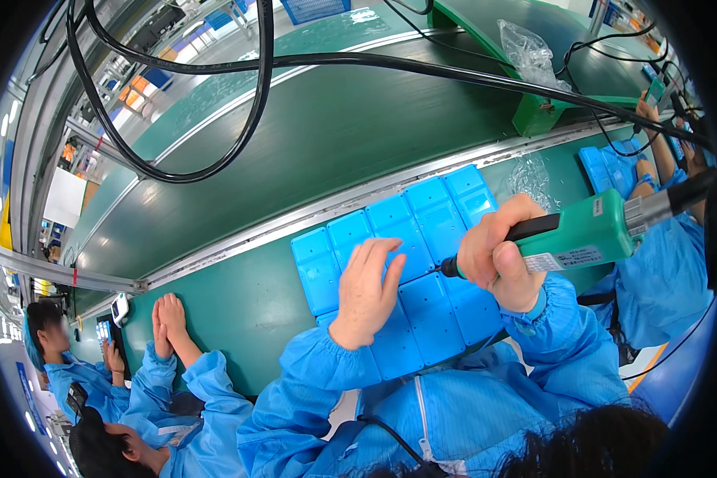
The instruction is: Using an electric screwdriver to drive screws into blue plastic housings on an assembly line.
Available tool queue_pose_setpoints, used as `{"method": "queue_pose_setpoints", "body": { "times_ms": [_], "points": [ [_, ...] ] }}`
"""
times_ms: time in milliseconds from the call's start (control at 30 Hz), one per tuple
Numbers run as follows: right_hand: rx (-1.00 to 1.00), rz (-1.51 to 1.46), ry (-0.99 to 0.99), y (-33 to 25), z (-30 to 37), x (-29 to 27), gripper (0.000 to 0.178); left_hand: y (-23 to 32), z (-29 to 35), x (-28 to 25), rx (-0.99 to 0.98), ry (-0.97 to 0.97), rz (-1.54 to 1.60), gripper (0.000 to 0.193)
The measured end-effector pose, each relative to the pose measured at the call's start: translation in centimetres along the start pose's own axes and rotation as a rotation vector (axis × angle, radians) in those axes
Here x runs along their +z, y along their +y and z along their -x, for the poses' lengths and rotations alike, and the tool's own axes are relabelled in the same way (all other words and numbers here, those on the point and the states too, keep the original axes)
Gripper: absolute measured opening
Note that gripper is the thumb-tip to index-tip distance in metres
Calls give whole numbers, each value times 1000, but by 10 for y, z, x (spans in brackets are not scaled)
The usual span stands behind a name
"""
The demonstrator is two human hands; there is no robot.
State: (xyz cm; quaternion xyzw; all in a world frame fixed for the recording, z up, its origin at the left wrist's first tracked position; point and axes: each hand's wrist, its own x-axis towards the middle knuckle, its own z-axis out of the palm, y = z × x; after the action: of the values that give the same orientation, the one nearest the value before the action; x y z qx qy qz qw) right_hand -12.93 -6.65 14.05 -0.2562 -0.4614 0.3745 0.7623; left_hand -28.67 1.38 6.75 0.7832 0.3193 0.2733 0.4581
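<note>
My right hand [502, 251] is wrapped round the grip of a green electric screwdriver [593, 227], which has a black switch lever and a grey metal collar at its cable end. Its dark nose and thin bit point left, down at a blue plastic piece [426, 315] made of several rectangular sections with small holes. The bit's end is near the middle seam; whether it touches cannot be made out. My left hand [366, 295] lies over the left part of the blue piece, fingers stretched and thumb apart, with nothing seen in it.
Beyond the green worktop [239, 319] runs a green conveyor belt [311, 127] behind a metal rail. A thick black cable [358, 60] loops overhead. Clear plastic bags [530, 56] lie at the far right. Co-workers sit left and right; one rests clasped hands [167, 325] on the worktop.
</note>
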Motion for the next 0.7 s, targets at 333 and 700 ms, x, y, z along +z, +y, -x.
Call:
{"method": "queue_pose_setpoints", "body": {
  "times_ms": [333,700],
  "points": [
    [154,333,97,19,13,-17,17,-8,-26,2,277,-154,-774,45],
    [101,444,-75,28,11,-22,24,-11,-22,4,251,-136,-749,43]
  ]
}}
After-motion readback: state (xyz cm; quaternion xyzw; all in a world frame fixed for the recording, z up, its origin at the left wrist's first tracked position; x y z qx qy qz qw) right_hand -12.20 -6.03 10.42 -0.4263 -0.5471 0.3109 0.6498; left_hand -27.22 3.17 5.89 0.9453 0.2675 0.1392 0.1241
